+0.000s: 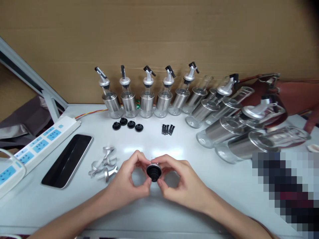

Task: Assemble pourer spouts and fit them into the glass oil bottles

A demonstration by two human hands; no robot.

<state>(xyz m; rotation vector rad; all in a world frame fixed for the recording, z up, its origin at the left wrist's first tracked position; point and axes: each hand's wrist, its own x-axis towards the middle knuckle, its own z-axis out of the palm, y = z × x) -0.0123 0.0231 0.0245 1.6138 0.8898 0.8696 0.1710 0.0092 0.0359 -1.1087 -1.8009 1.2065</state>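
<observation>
Between the fingertips of my left hand (136,176) and my right hand (175,179) is a pourer spout (154,172), its ribbed black stopper facing me and a silver rim showing above. Both hands pinch it from the sides, just over the table. To the left of my left hand lie several loose silver spout pieces (107,164). Farther back are several black rubber stoppers (131,124) in a loose group. A small row of black lever caps (168,129) lies beyond my right hand.
Several glass-and-steel oil bottles (147,101) stand along the cardboard wall (159,39), some with spouts fitted; more bottles (224,132) stand at right. At left are a phone (67,161) and a power strip (40,149). A brown leather bag (294,96) sits behind the right-hand bottles.
</observation>
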